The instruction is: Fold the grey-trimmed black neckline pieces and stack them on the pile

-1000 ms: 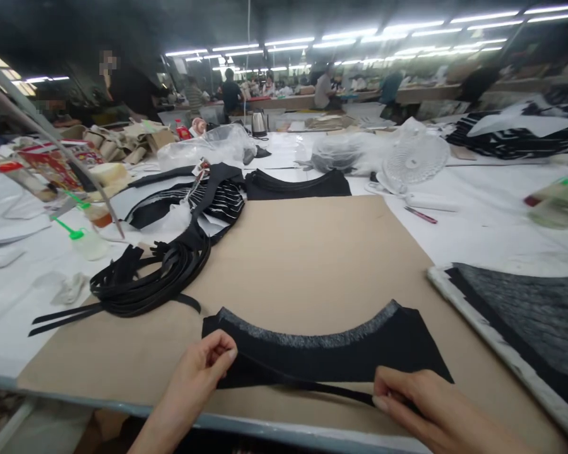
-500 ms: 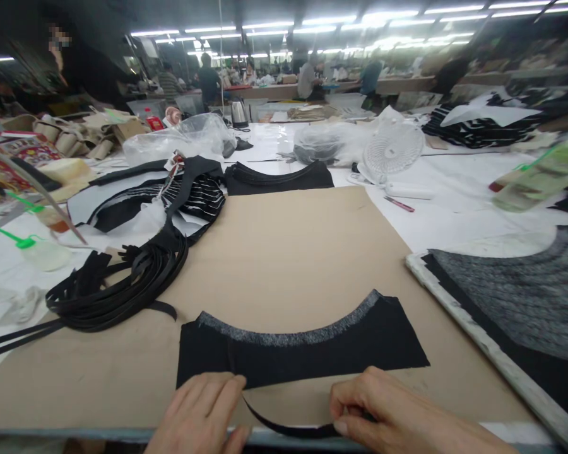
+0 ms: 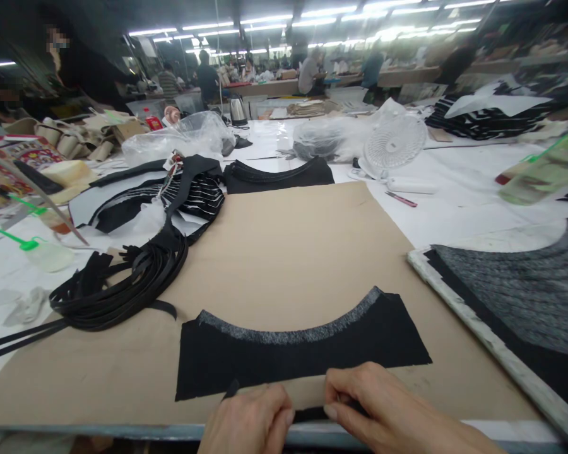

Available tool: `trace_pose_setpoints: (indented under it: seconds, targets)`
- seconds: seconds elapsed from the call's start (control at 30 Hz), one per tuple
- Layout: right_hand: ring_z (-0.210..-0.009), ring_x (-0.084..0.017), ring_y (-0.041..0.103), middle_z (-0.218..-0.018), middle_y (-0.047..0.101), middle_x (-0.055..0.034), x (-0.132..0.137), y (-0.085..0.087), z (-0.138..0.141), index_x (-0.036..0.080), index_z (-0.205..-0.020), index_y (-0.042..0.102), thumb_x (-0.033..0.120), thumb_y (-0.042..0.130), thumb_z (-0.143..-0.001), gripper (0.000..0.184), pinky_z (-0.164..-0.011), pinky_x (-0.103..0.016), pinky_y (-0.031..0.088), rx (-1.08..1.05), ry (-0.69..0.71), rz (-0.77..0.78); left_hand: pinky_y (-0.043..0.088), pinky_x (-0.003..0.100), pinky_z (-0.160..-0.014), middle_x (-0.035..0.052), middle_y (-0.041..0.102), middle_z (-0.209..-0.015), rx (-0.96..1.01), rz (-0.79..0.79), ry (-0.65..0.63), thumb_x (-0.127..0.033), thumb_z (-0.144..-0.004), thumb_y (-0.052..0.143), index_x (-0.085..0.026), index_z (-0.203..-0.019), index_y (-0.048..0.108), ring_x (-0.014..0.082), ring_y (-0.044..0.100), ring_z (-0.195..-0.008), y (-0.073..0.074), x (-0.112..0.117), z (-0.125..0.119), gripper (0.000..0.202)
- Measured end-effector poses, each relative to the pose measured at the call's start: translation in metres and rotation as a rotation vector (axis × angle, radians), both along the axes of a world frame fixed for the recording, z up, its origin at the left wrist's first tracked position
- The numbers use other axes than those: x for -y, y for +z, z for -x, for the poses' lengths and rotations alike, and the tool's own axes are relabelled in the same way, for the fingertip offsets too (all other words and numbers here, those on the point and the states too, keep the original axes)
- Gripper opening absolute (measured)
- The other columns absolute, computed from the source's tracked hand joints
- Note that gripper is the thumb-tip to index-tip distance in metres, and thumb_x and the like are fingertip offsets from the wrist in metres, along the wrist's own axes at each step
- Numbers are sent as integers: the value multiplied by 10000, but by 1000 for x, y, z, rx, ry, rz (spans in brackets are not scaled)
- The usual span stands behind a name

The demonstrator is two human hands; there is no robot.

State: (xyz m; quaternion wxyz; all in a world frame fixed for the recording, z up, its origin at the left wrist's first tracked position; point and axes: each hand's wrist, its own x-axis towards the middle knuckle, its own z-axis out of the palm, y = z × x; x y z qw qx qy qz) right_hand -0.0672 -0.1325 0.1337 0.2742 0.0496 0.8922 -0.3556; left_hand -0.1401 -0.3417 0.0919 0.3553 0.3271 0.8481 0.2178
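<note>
A narrow black strip runs between my two hands close to the table's front edge. My left hand is closed on it, and a short end of the strip sticks up past the knuckles. Thumb and fingers of my right hand pinch the strip a little further right. Just beyond my hands a black curved panel lies flat, with a fuzzy grey band along its concave far edge. It rests on a brown sheet.
Left lie a bundle of black strips and a green-tipped bottle. Dark curved pieces on a white-edged board are at right. Further back are black panels, a pink-handled cutter and a white fan. People work behind.
My left hand has moved right, nearer my right hand, and closed on the strip. The stretch of strip between the hands is shorter and straighter. My right hand has barely moved.
</note>
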Motion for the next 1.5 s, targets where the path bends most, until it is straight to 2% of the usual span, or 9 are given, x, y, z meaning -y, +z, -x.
trace_pose_setpoints:
  seconds: [0.13,0.27,0.43,0.6,0.77,0.93,1.07,1.23,1.5]
  targets:
    - [-665,-143,573,-718,653,-2,3,-18,8,195,-764,619,236,469,-899,205,-580,-227,304,-113,-71,-38,292,261,-608,3,674,-751,-76,62,155,-308,-866,476,-241,-771,612,184,616,-718,12,-20,15,180]
    - [-625,-139,556,-675,641,-3,3,-33,25,191,-730,623,204,499,-861,181,-569,-246,273,-133,-156,-135,279,243,-613,-16,665,-725,-117,59,256,-271,-822,533,-224,-718,614,157,588,-707,5,-36,34,140]
    - [-663,-149,578,-683,652,-11,2,-42,37,198,-732,635,191,485,-854,193,-591,-257,269,-148,-193,-171,270,236,-586,-29,634,-672,-90,70,255,-237,-788,537,-218,-702,620,133,554,-656,-3,-44,52,121]
    - [-667,-156,576,-685,644,-7,1,-49,38,208,-738,625,210,505,-845,162,-585,-262,261,-135,-189,-189,259,238,-570,-34,625,-677,-79,97,260,-200,-761,539,-225,-718,629,127,549,-651,-5,-47,53,102]
    - [-734,-173,605,-780,659,-4,1,-53,34,228,-939,621,218,543,-845,123,-618,-256,317,-150,-181,-151,274,237,-584,-47,611,-688,-105,109,273,-182,-763,559,-249,-782,631,128,555,-673,-6,-46,49,100]
    - [-882,-203,658,-975,686,-8,4,-58,21,322,-1223,559,201,492,-910,343,-723,-285,404,-263,-68,-161,335,237,-621,-58,643,-735,-60,96,273,-222,-804,572,-345,-982,667,141,600,-716,-11,-38,41,236]
    - [-788,-221,691,-996,676,-29,7,-69,14,334,-1363,457,184,481,-921,467,-635,-295,434,-264,62,-336,419,273,-742,-29,710,-909,-88,153,242,-229,-845,548,-410,-1200,615,184,659,-872,-14,-36,33,404]
    - [-634,-224,692,-900,684,-27,11,-79,14,287,-1411,420,205,537,-898,533,-469,-276,344,-291,185,-529,476,327,-856,-14,670,-1210,-95,230,176,-185,-872,513,-417,-1327,512,215,659,-1011,-16,-40,25,511]
    - [-583,-204,681,-827,692,-18,11,-82,11,242,-1417,407,195,544,-885,552,-429,-277,245,-354,218,-568,503,313,-853,-10,661,-1231,-119,235,159,-173,-886,499,-418,-1355,475,204,677,-984,-17,-38,22,530]
